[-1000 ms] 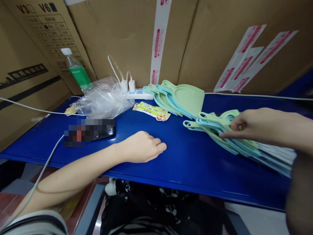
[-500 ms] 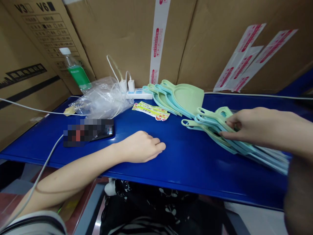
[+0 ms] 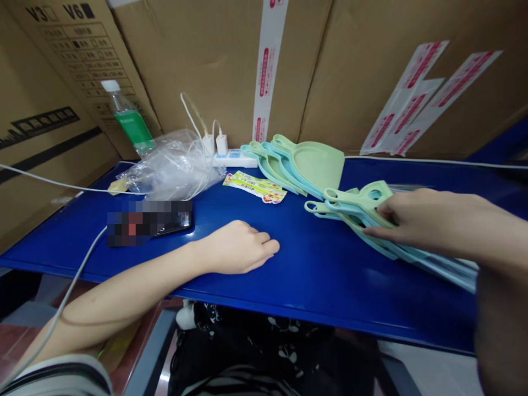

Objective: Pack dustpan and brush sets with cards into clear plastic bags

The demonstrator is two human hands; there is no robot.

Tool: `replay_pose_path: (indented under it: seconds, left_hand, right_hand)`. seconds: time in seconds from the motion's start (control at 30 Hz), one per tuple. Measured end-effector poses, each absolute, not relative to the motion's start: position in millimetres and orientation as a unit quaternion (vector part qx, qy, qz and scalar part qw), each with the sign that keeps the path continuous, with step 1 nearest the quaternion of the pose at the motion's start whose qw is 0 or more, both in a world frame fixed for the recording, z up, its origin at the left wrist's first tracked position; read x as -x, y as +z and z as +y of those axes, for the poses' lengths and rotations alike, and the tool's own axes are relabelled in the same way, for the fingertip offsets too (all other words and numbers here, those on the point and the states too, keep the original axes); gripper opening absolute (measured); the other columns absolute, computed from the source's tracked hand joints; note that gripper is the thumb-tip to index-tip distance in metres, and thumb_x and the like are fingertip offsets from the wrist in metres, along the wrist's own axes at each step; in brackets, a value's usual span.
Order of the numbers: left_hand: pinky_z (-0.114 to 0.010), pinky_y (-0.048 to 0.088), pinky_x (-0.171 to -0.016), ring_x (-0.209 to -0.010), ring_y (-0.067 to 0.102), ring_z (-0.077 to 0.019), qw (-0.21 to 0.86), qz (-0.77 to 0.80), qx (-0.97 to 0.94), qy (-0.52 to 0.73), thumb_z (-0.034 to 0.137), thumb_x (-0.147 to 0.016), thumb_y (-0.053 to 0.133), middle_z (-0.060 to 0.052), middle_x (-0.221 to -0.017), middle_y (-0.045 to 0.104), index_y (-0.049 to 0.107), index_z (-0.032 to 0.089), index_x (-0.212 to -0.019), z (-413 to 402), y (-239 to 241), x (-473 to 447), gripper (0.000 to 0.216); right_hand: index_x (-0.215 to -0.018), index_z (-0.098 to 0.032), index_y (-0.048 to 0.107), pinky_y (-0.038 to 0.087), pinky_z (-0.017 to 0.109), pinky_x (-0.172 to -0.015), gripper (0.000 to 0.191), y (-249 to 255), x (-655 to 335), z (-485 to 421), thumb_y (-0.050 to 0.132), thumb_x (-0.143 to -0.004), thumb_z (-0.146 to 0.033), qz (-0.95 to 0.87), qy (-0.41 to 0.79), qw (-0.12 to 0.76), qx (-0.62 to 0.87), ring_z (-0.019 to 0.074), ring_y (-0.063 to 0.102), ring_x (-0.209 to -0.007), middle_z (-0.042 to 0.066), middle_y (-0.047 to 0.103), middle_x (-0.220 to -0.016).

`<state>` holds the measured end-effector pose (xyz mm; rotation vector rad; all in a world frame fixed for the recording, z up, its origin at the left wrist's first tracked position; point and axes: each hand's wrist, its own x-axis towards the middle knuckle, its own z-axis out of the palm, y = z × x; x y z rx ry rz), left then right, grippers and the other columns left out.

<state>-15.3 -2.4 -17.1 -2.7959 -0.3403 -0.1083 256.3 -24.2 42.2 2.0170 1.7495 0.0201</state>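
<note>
A risk of slippage is noted: the stacked dustpans (image 3: 358, 209) are unevenly fanned, and lower pieces could be shed if only the upper ones are pinched. The stack is grasped between the right hand's (image 3: 429, 223) thumb and fingers, its handles projecting past the fingertips. The left hand (image 3: 237, 247) is loosely clenched on the blue table (image 3: 313, 269); nothing is seen held.
</note>
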Motion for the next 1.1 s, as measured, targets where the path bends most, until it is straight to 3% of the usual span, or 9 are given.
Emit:
replay_pose_path:
  seconds: [0.3, 0.57, 0.7, 0.87, 1.1]
  left_hand:
    - [-0.031, 0.039, -0.049, -0.051, 0.057, -0.0142, 0.160, -0.121, 0.979, -0.033, 0.023, -0.095, 0.048, 0.003, -0.064, 0.062, 0.054, 0.019, -0.078, -2.2, -17.9, 14.1, 0.019]
    - [-0.030, 0.038, -0.049, -0.052, 0.058, -0.0139, 0.157, -0.121, 0.980, -0.033, 0.023, -0.095, 0.048, 0.003, -0.064, 0.062, 0.053, 0.019, -0.077, -2.2, -17.4, 15.4, 0.019]
    - [-0.030, 0.038, -0.050, -0.053, 0.059, -0.0140, 0.158, -0.124, 0.979, -0.027, 0.023, -0.095, 0.048, 0.003, -0.064, 0.062, 0.053, 0.019, -0.077, -2.2, -16.9, 14.1, 0.019]
    - [-0.030, 0.037, -0.049, -0.052, 0.058, -0.0143, 0.158, -0.122, 0.979, -0.034, 0.023, -0.095, 0.049, 0.002, -0.064, 0.062, 0.053, 0.019, -0.077, -2.4, -17.1, 13.7, 0.019]
    - [-0.030, 0.038, -0.049, -0.053, 0.059, -0.0141, 0.156, -0.126, 0.979, -0.030, 0.023, -0.095, 0.049, 0.002, -0.065, 0.062, 0.054, 0.019, -0.078, -2.3, -18.0, 14.2, 0.019]
  right_hand:
    - [-0.069, -0.025, 0.058, 0.036, 0.031, -0.054, 0.027, 45.5, -251.9, -26.1, 0.051, -0.085, -0.045, 0.604, 0.040, 0.199, -0.771, 0.0230, 0.056, -0.067, 0.007, 0.060, -0.073]
    - [-0.066, -0.020, 0.059, 0.029, 0.028, -0.049, 0.038, 37.7, -224.4, -31.1, 0.053, -0.087, -0.051, 0.660, 0.107, 0.198, -0.717, 0.0245, 0.063, -0.069, 0.009, 0.064, -0.073]
    - [-0.075, -0.018, 0.064, 0.026, 0.027, -0.047, 0.028, 38.5, -218.4, -30.7, 0.055, -0.087, -0.042, 0.648, 0.119, 0.209, -0.723, 0.0254, 0.065, -0.071, 0.011, 0.068, -0.078]
    - [-0.087, -0.017, 0.066, 0.025, 0.027, -0.048, 0.028, 39.1, -214.2, -30.0, 0.047, -0.092, -0.036, 0.640, 0.110, 0.244, -0.721, 0.0254, 0.065, -0.076, 0.012, 0.069, -0.087]
    - [-0.080, -0.018, 0.065, 0.023, 0.025, -0.046, 0.027, 37.4, -218.7, -29.6, 0.053, -0.088, -0.041, 0.644, 0.116, 0.236, -0.718, 0.0219, 0.061, -0.068, 0.011, 0.068, -0.082]
